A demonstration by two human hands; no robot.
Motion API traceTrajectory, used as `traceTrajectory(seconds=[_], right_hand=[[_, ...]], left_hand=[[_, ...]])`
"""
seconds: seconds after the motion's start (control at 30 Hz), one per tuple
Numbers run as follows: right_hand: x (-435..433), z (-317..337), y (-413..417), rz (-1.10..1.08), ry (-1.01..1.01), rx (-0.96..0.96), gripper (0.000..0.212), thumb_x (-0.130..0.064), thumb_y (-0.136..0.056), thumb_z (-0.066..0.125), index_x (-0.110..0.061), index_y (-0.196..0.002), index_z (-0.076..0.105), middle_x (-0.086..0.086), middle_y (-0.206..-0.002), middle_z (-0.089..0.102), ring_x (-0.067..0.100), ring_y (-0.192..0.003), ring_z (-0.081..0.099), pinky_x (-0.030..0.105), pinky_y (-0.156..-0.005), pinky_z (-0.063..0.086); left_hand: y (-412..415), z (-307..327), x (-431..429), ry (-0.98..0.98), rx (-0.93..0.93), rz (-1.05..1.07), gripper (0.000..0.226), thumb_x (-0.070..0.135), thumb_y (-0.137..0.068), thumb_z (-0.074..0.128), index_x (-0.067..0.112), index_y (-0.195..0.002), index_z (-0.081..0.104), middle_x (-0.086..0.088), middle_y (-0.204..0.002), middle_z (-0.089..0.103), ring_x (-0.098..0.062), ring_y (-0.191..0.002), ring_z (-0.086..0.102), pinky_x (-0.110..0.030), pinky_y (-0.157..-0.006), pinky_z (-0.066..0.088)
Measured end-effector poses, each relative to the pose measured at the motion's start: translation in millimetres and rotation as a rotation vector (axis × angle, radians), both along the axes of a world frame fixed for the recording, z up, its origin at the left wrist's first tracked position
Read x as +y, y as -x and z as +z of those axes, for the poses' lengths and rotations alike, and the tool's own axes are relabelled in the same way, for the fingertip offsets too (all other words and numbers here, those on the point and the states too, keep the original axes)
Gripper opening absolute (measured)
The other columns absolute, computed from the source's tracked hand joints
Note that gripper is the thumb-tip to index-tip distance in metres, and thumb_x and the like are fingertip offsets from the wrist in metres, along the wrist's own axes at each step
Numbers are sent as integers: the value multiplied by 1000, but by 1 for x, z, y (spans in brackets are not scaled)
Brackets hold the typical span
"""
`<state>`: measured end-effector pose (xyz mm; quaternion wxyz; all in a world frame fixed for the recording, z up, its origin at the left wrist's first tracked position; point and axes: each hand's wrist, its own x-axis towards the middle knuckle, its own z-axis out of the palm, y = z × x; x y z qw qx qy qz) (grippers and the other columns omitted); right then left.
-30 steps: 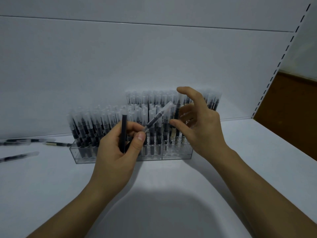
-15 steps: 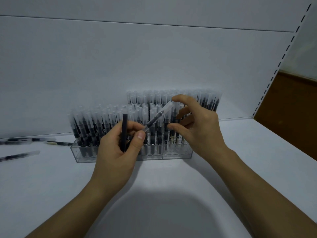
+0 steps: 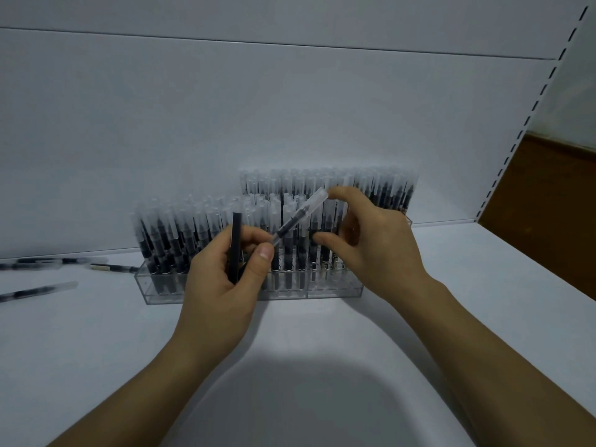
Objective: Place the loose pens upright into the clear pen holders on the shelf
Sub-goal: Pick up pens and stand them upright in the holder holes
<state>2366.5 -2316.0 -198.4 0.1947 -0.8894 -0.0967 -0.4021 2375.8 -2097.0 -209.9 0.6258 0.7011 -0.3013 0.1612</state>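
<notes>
Clear acrylic pen holder (image 3: 335,289) at the front of the white shelf (image 3: 467,285) stands nearly packed with upright capped pens (image 3: 180,233), and a second full row (image 3: 380,185) rises just behind it. In front of the holder, the left hand (image 3: 219,285) has two pens in its grip: a slim black pen (image 3: 236,246) upright and a clear-capped black pen (image 3: 300,217) slanting up to the right. The right hand (image 3: 377,246) has a wide grip, index fingertip (image 3: 338,192) at that pen's cap end, thumb apart below. Left of the holder at least three loose pens (image 3: 35,290) lie flat. Most seems done; the held pens and those loose ones are left
</notes>
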Motion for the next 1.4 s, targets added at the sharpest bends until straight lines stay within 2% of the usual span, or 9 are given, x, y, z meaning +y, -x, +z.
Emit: traceTrajectory(seconds=[0.07,0.17,0.27,0.4,0.67,0.87,1.07,1.23,1.4], right_hand=[[2,0,1,57,-121,-27,42,-28,-92,76,-19,-129,58,-10,-59,54,13,-51,53,18,-54,45],[11,4,6,339,-532,5,25,-19,-99,66,-14,-122,57,2,-57,54,19,-46,51,32,-47,46],[19,10,12,595,-844,135,30,-14,-94,68,-12,-121,55,18,-70,64,26,-54,65,30,-50,52],[26,11,12,682,-945,255,46,-6,-81,75,-11,-123,54,10,-78,72,29,-74,76,31,-64,60],[9,22,9,677,-1134,163,41,-3,-84,70,-10,-121,54,6,-79,71,23,-75,73,29,-65,60],[-19,31,8,479,-1070,-33,38,6,-97,61,-15,-129,58,8,-80,67,25,-79,70,32,-69,61],[-27,26,5,228,-859,-187,27,2,-98,63,-5,-124,63,9,-85,66,28,-71,69,38,-73,64],[-27,23,4,181,-724,-194,24,1,-96,65,-8,-119,66,8,-89,66,32,-74,68,46,-72,63],[-27,19,2,179,-658,-170,26,-2,-95,68,-12,-119,67,-1,-87,67,30,-77,67,53,-69,59]], left_hand=[[0,-1,0,-4,4,-4,7,23,-94,57,22,-93,64,8,-74,59,-5,-64,53,-11,-60,42],[0,-3,-1,2,12,-16,9,23,-94,55,21,-94,64,4,-73,58,-5,-62,51,-11,-59,42],[-2,-3,-1,-4,11,-25,9,22,-95,55,20,-95,64,-3,-74,57,-13,-62,51,-14,-59,43],[-3,-5,-2,-29,39,-63,10,26,-95,56,25,-96,66,5,-71,59,-8,-62,53,-15,-60,44],[1,-10,-4,33,287,-362,29,25,-96,41,9,-103,63,-3,-63,43,-10,-49,33,-18,-44,30],[-2,-9,-1,-10,258,-332,32,21,-94,36,21,-97,68,-19,-67,36,-20,-52,33,-27,-48,30],[0,-6,-1,-32,132,-260,17,22,-95,49,29,-101,63,-12,-70,50,-32,-63,49,-32,-55,46],[-1,-6,-1,-52,76,-211,16,22,-94,56,28,-105,66,-4,-85,58,-15,-79,59,-25,-74,54],[0,-4,-1,-41,64,-200,13,20,-94,60,19,-106,66,6,-70,51,-3,-67,51,-14,-66,47]])
